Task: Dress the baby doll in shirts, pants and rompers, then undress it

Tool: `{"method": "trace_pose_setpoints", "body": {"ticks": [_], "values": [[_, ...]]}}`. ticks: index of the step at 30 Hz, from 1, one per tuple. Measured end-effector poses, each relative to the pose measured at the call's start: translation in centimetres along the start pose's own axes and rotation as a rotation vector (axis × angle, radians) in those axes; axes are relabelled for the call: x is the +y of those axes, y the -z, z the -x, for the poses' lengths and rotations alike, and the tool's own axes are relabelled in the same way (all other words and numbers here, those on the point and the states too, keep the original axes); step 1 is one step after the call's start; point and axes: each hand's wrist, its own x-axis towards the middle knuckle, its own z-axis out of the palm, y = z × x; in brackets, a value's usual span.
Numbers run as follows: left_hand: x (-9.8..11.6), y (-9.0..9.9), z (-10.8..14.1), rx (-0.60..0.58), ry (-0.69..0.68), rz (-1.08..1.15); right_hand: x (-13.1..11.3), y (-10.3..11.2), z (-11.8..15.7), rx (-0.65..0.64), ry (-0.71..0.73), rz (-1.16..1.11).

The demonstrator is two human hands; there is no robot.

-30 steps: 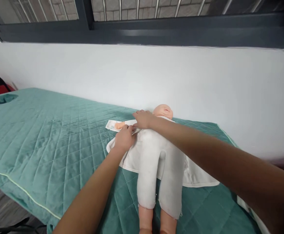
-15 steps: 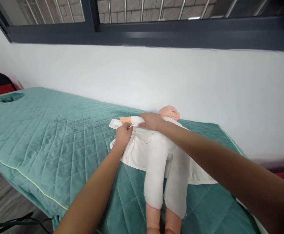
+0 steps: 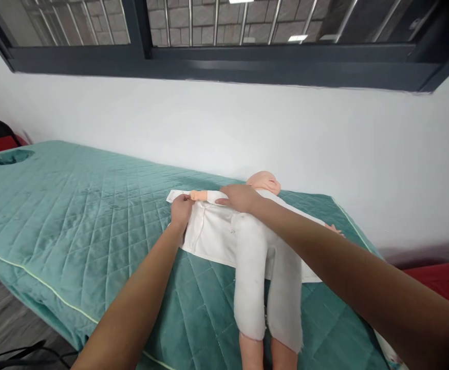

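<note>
So far, the shirt [image 3: 213, 231] lies spread under the doll [image 3: 249, 277] on the bed [image 3: 93, 205], unfastened, one doll arm [image 3: 199, 195] apparently outside its sleeve [image 3: 176, 195]. The left hand [image 3: 182, 209] pinches the shirt; the right hand [image 3: 240, 198], half curled, rests at that arm, its grip unclear.

Soft light, faint shadows, stretched edges

A soft white cloth baby doll [image 3: 250, 267] with peach-coloured plastic head, hands and lower legs lies on its back, the head at far, the legs towards near, and the arms stretched out to left and right. A thin white cloth garment [image 3: 212, 234] is spread open beneath it, slightly creased at left, and shows on both sides.
</note>
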Motion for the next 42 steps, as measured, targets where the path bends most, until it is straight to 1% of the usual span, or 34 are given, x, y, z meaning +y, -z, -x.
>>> {"method": "trace_pose_setpoints", "body": {"ticks": [4,8,11,16,20,23,26,30,32,34,39,42], "values": [[-0.5,-0.2,-0.3,0.068,0.022,0.065,-0.1,-0.4,0.0,-0.001,-0.004,0.036],[-0.8,-0.7,-0.4,0.156,0.000,0.090,-0.3,-0.5,0.0,-0.011,-0.010,0.047],[-1.0,-0.9,-0.5,0.195,-0.012,0.095,-0.5,-0.4,0.2,-0.016,-0.012,0.047],[-1.1,-0.7,-0.4,0.183,-0.001,0.089,-0.8,0.0,0.3,-0.041,-0.021,0.062],[-0.8,-0.6,-0.3,0.165,0.032,0.060,-1.3,0.2,0.4,-0.060,-0.032,0.076],[-0.7,-0.5,-0.4,0.138,0.055,0.024,-1.4,0.2,0.6,-0.058,-0.034,0.079],[-0.6,-0.3,-0.5,0.094,0.043,-0.024,-1.3,0.0,0.8,-0.055,-0.034,0.075],[-0.4,-0.3,-0.2,0.068,-0.048,-0.132,-1.0,-0.4,0.6,-0.061,-0.057,0.078],[-0.2,-0.5,0.2,0.077,-0.101,-0.189,-1.0,-0.5,0.5,-0.061,-0.065,0.086],[0.1,-0.8,0.7,0.060,-0.155,-0.270,-1.1,-0.6,0.4,-0.059,-0.067,0.093],[0.8,-1.2,1.9,-0.073,-0.345,-0.657,-1.1,-0.6,0.4,-0.057,-0.065,0.098],[1.2,-1.2,2.4,-0.140,-0.413,-0.761,-1.1,-0.7,0.3,-0.056,-0.065,0.102]]}}
